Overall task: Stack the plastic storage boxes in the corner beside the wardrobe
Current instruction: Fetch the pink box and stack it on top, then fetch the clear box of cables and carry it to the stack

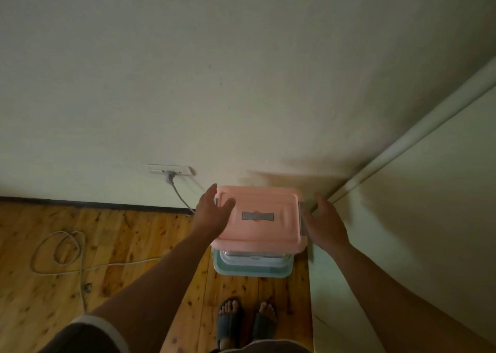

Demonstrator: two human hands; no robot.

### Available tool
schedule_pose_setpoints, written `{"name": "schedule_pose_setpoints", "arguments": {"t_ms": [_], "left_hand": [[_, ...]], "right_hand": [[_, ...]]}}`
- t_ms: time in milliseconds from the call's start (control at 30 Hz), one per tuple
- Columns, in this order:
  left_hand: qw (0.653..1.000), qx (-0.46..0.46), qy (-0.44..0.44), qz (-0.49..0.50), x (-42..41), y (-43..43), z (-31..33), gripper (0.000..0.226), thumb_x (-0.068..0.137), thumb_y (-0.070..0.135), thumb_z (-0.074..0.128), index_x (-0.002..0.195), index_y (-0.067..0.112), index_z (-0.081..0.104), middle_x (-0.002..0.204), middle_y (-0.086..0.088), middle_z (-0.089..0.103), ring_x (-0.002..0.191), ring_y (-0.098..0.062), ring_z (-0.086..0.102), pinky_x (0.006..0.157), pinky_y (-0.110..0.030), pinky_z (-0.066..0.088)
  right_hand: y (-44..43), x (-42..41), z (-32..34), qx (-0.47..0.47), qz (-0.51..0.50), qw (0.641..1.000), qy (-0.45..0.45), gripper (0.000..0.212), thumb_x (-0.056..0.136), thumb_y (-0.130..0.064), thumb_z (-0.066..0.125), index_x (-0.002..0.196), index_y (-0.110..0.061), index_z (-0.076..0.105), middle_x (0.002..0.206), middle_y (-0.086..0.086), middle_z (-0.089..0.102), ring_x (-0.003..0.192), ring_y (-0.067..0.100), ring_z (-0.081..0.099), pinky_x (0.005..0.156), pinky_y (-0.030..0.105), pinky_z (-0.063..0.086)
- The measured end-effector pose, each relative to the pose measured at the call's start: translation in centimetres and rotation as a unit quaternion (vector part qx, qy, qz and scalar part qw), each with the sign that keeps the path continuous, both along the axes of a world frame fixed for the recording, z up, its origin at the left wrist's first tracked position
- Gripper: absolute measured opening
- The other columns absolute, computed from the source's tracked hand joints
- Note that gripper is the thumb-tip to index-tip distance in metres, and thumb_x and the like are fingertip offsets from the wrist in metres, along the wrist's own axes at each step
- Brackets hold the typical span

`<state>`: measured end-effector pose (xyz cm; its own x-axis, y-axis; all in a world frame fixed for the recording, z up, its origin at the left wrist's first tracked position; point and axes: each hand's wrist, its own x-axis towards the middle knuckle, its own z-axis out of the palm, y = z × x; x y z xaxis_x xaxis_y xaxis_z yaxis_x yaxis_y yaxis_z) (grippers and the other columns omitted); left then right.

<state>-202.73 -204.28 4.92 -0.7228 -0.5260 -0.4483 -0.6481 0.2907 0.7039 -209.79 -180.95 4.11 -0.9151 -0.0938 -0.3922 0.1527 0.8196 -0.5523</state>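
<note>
A pink-lidded storage box (pixel 264 215) with a grey handle on its lid sits on top of a stack in the corner between the wall and the pale wardrobe (pixel 418 218). Under it I see a clear box with a whitish lid (pixel 255 258) and a teal-lidded box (pixel 252 271) at the bottom. My left hand (pixel 214 210) is at the pink lid's left edge with fingers straight, thumb over the lid. My right hand (pixel 323 221) is spread beside the lid's right edge, by the grey clip. Neither hand curls round the box.
A wall socket (pixel 171 170) with a grey plug and cable sits left of the stack. A looped white cord (pixel 61 250) lies on the wooden floor (pixel 120 245) at left. My feet in sandals (pixel 247 317) stand just in front of the stack.
</note>
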Motion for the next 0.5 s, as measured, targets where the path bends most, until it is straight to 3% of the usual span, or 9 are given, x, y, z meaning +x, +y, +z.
{"name": "schedule_pose_setpoints", "arguments": {"t_ms": [233, 500], "left_hand": [[0.998, -0.032, 0.057, -0.02, 0.5, 0.7, 3.5, 0.05, 0.094, 0.035, 0.057, 0.141, 0.022, 0.046, 0.134, 0.001, 0.058, 0.112, -0.012, 0.055, 0.09, -0.031, 0.043], [0.993, -0.048, 0.102, -0.045, 0.4, 1.8, 7.8, 0.043, 0.092, 0.034, 0.06, 0.134, 0.024, 0.054, 0.112, 0.01, 0.065, 0.097, -0.005, 0.057, 0.083, -0.023, 0.039]], "right_hand": [[0.2, 0.5, 3.7, -0.032, 0.0, 0.999, 0.027, 0.059, 0.096, -0.037, 0.046, 0.149, -0.019, 0.027, 0.154, 0.006, 0.029, 0.136, 0.025, 0.034, 0.105, 0.034, 0.031], [0.9, 0.5, 6.7, -0.052, 0.021, 0.996, 0.07, 0.057, 0.096, -0.037, 0.047, 0.148, -0.019, 0.03, 0.153, 0.004, 0.032, 0.138, 0.021, 0.031, 0.108, 0.032, 0.026]]}}
